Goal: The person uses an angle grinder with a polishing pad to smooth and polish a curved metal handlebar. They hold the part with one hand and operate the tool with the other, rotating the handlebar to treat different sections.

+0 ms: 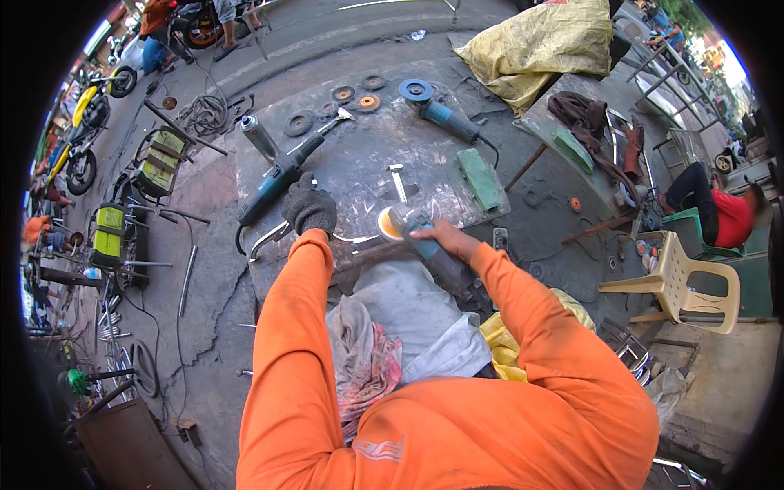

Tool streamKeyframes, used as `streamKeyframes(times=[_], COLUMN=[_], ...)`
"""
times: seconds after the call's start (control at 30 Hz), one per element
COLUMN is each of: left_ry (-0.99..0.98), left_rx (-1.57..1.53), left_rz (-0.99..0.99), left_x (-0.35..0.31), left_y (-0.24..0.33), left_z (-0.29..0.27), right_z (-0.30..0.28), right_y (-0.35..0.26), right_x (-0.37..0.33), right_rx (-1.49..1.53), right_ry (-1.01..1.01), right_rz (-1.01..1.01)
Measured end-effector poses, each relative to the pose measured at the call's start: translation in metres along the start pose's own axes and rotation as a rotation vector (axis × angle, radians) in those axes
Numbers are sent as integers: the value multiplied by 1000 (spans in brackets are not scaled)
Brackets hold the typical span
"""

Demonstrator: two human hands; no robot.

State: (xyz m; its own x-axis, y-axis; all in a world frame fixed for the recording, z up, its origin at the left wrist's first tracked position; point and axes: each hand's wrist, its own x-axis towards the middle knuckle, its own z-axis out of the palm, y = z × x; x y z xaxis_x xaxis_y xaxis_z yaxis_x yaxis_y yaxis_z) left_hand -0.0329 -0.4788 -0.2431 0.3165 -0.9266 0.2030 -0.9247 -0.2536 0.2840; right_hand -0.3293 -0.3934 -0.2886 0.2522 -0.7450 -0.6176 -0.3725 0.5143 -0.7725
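My left hand (310, 206), in a dark grey knit glove, is closed around a thin, curved metal bar (269, 238) near the front edge of the metal work plate (282, 159). Part of the bar is hidden under the glove. Bare fingers of my right hand (451, 240) grip a blue angle grinder (445, 265). Its pale orange disc (389, 223) is at the bar's right end; whether they touch I cannot tell. Just beyond lies a short T-shaped metal piece (398, 184). A second blue power tool (273, 192) rests left of my glove.
Farther back on the plate are another angle grinder (441, 114), several round discs (367, 102) and a green block (479, 180). Cloths (408, 314) hang below the front edge. Green-yellow machines (108, 233) stand left; a beige plastic chair (682, 286) and a seated person (731, 216) are right.
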Motion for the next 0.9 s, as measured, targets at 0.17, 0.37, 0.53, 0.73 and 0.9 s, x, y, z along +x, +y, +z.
streamKeyframes(times=[0.17,0.37,0.53,0.73,0.9], left_ry=[-1,-50,24,6,-52], left_rx=[-4,23,-9,-20,-14], left_rz=[-1,-27,16,-2,-26], left_x=[-1,2,3,3,4], left_y=[0,-1,-2,-3,-1], left_z=[-1,0,3,3,0], right_z=[6,-32,-60,-29,2], right_y=[19,1,-26,-22,11], right_x=[-43,-3,31,19,-15], right_rx=[325,170,212,228,213], right_ry=[-70,184,207,271,82], right_rz=[37,-45,-49,-125,-155])
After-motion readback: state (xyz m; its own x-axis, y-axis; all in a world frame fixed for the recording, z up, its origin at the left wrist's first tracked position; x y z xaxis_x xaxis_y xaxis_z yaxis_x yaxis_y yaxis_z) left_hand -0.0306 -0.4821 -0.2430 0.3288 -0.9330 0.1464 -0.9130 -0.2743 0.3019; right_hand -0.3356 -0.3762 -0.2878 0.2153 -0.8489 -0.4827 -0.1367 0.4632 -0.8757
